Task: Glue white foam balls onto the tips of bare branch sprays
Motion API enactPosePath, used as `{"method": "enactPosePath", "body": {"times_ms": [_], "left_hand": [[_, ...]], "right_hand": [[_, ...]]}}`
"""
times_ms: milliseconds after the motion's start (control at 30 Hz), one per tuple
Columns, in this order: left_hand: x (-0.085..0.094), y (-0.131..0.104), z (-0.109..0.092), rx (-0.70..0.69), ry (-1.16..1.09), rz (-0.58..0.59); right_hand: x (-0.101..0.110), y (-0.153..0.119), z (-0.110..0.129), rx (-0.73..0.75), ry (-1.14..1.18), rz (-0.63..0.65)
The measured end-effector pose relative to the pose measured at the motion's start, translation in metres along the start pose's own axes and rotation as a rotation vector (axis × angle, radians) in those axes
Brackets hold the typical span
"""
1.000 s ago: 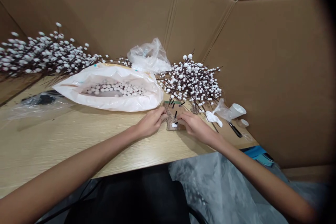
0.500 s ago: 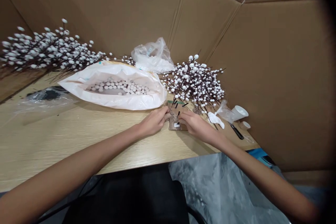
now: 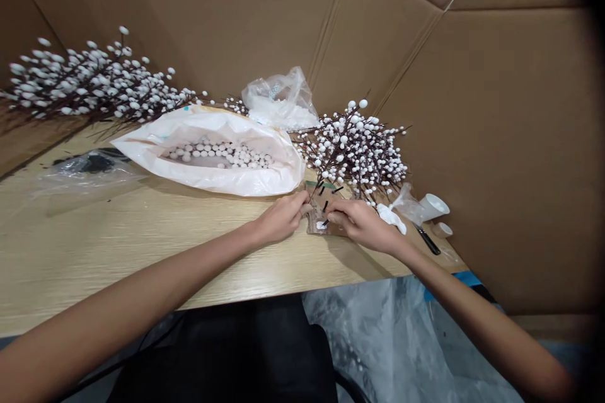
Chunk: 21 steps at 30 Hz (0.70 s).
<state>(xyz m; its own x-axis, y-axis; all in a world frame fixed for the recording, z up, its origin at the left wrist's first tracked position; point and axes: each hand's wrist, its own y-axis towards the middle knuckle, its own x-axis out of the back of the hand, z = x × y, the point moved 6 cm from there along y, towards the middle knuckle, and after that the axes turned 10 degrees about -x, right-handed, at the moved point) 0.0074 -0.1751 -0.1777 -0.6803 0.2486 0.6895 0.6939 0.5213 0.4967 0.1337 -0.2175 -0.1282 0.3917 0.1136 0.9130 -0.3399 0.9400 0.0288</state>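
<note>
Cardboard piece point(image 3: 312, 220) lies on the table point(image 3: 212, 264), toward its right end, set back from the front edge. Left hand point(image 3: 283, 217): fingers drawn together at the cardboard's left side; grip on it cannot be confirmed. Right hand point(image 3: 365, 224): fingertips together, apparently pinching a black stick point(image 3: 326, 223) at the white dab point(image 3: 320, 225). Risk: slack left-hand support could let the cardboard slide; low right fingers could smear the dab.
</note>
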Motion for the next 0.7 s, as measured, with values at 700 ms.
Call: {"method": "enactPosePath", "body": {"times_ms": [700], "left_hand": [[0.018,0.0,-0.001,0.042,-0.064,-0.191]], "right_hand": [[0.048,-0.039,-0.011,-0.436,1.34,0.001]]}}
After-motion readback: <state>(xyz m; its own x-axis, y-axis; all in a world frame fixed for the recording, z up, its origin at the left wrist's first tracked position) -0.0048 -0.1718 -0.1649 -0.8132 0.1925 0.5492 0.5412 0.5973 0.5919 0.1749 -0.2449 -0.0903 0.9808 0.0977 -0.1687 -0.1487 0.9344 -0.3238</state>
